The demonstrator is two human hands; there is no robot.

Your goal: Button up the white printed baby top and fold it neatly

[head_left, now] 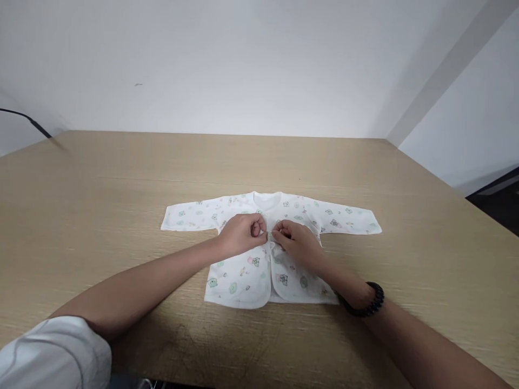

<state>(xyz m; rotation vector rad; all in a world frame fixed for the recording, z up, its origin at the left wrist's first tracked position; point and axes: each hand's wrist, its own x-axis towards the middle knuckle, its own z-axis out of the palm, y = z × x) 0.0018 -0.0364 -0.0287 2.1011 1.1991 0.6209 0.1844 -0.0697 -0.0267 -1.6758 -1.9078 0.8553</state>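
Observation:
A white baby shirt (239, 278) printed with small green and pink figures lies spread on the table, its sleeves stretched out to both sides and its collar away from me. My left hand (245, 232) pinches at the upper front opening, thumb and forefinger together. Facing it, my right hand (298, 243) pinches at the other side of the same opening, with the fingertips of both hands close together. A thin white strip, perhaps a tie, shows just below the fingertips. Exactly which bit of cloth each hand pinches is hidden. Below the hands, the front edges lie side by side.
The shirt rests on a light wooden table (121, 178) that meets a white wall (227, 65) at the back. A black cable (38, 127) comes in at the far left. Beyond the table's right edge is a dark object (498, 197).

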